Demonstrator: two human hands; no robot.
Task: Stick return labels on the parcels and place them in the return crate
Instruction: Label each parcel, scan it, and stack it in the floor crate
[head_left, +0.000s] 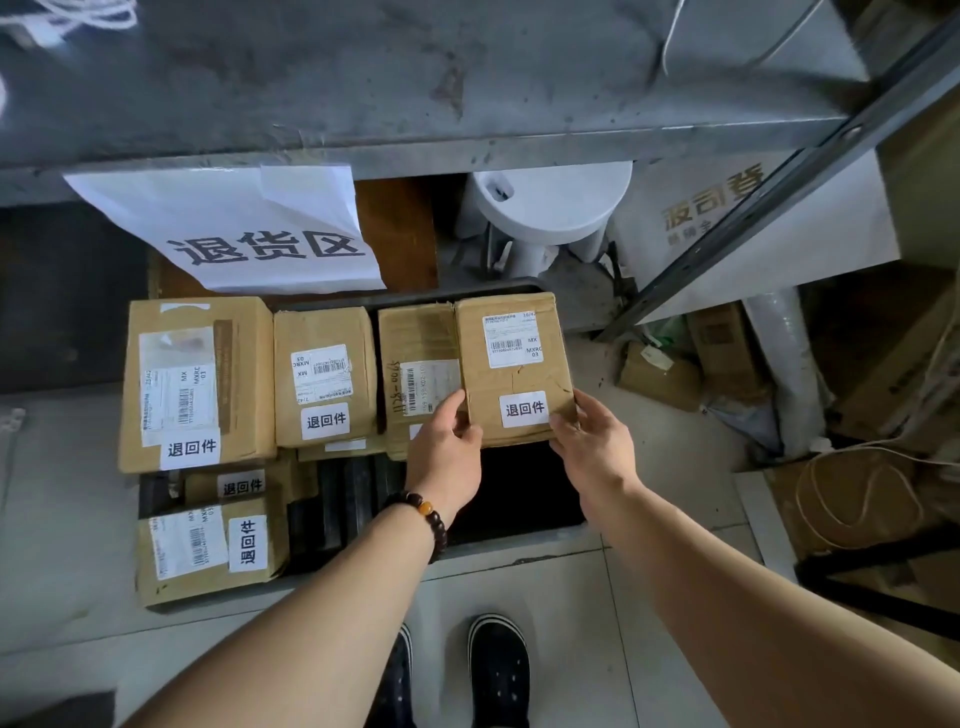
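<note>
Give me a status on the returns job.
Done: at least four labelled parcels lie in the return crate. In hand: the left hand and right hand grip another parcel, its return label already on, over the crate's far right. Left: set it down and let go; whether more parcels wait, I cannot tell.

The crate (519, 499) is bare at its near right; parcels (322, 374) fill its left and far side; a held parcel (514, 364) covers the far right; a shelf edge (467, 150) overhangs behind; a slanted brace (753, 208) flanks the right.
</note>
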